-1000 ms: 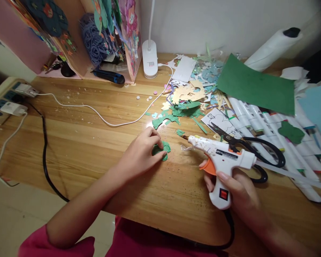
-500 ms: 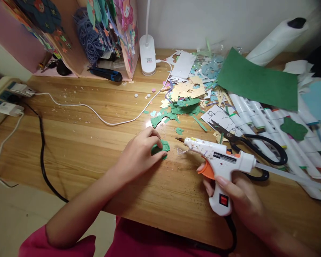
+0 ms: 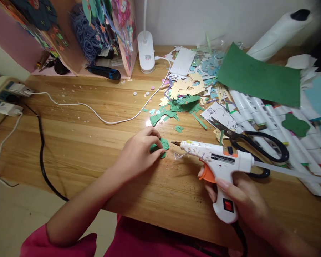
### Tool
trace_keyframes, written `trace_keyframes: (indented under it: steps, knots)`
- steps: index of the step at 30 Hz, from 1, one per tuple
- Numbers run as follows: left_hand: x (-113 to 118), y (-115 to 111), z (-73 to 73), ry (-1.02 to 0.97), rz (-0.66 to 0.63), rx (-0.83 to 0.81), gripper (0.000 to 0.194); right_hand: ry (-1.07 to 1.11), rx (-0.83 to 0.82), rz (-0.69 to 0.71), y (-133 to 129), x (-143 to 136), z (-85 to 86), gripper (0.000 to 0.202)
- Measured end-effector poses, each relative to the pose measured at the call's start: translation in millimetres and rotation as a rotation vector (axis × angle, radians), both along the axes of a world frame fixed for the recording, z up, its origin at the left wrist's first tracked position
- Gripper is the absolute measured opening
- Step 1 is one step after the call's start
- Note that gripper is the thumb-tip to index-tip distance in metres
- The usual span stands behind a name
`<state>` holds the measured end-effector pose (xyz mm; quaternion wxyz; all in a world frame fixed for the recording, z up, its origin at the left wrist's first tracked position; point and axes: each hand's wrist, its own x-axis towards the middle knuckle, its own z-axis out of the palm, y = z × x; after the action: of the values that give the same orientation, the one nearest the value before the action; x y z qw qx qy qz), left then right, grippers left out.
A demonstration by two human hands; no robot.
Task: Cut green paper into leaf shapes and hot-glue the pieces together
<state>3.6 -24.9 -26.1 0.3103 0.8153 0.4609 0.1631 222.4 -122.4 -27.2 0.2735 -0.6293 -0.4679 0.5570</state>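
Note:
My left hand (image 3: 141,151) rests on the wooden table, its thumb and fingers closed around the edges of a small green paper piece (image 3: 164,144). My right hand (image 3: 239,196) is wrapped round the handle of a white glue gun (image 3: 216,157) with an orange trigger and a red switch. The gun's brown nozzle points left, a short gap from the green piece. A clear glue stick (image 3: 286,171) sticks out of its back. Black-handled scissors (image 3: 267,144) lie open behind the gun.
Paper scraps (image 3: 187,87) lie heaped at the back, beside a green sheet (image 3: 259,76) and several white markers (image 3: 270,125). A white lamp base (image 3: 146,53) stands near a pink box (image 3: 128,46). Cables run from a power strip (image 3: 2,94) at the left.
The glue gun in my right hand has moved slightly left, its nozzle closer to the green piece, and its handle has tilted a little. My left hand has barely moved.

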Motion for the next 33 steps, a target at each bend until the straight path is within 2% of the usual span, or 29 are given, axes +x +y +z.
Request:
trace_keyframes:
  steps: [7, 14, 21, 25, 33]
  knots:
    - [0.8, 1.1, -1.3, -0.022, 0.042, -0.039, 0.008, 0.031, -0.093, 0.052, -2.1, 1.6, -4.7, 0.044]
    - [0.3, 1.7, -4.7, -0.061, 0.067, -0.040, 0.008, 0.035, -0.101, 0.077, -2.6, 0.3, -3.5, 0.037]
    - [-0.1, 2.3, -5.2, -0.070, 0.069, -0.039, 0.008, 0.097, -0.181, -0.061, 1.9, -11.4, 7.5, 0.027]
    - [-0.3, 2.4, -5.5, -0.071, 0.068, -0.038, 0.008, 0.098, -0.184, -0.095, 1.6, -14.0, 8.5, 0.026]
    - [-0.8, 3.4, -4.8, -0.057, 0.052, -0.032, 0.008, 0.106, -0.175, -0.066, 1.2, -11.6, 7.4, 0.029]
